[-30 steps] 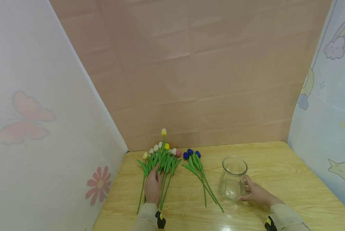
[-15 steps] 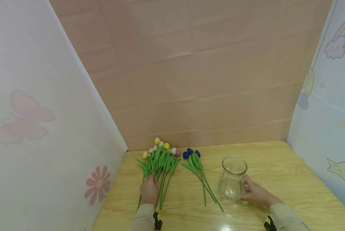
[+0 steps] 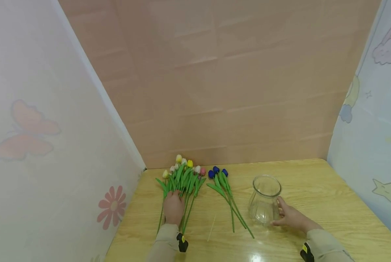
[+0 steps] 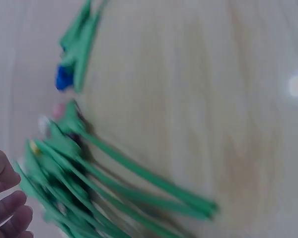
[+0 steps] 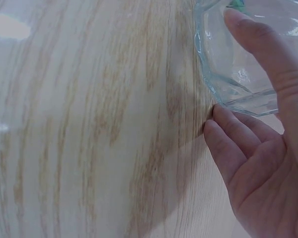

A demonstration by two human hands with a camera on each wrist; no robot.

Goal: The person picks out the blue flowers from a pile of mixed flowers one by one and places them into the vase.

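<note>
My left hand (image 3: pixel 174 207) is over the stems of a bunch of artificial tulips (image 3: pixel 186 180) with white, yellow and pink heads. In the left wrist view its fingers (image 4: pixel 11 206) are loosely bent and spaced apart beside the green leaves, with nothing seen between them. A clear glass vase (image 3: pixel 263 209) stands upright on the right. My right hand (image 3: pixel 292 216) holds it from the right side, low down. The right wrist view has the thumb lying along the glass and the other fingertips at its base, close to the tabletop.
Several blue tulips (image 3: pixel 220 182) lie between the bunch and the vase, stems slanting toward me. A thin pale stick-like strip (image 3: pixel 211 228) lies on the wooden table (image 3: pixel 313 189). A brown backdrop (image 3: pixel 235 91) rises behind, with printed white cloths (image 3: pixel 51 196) at both sides.
A yellow-and-white tulip that stuck out beyond the bunch has come back down among the others. My left hand drew back toward me, then shifted slightly right. The right hand stays on the vase.
</note>
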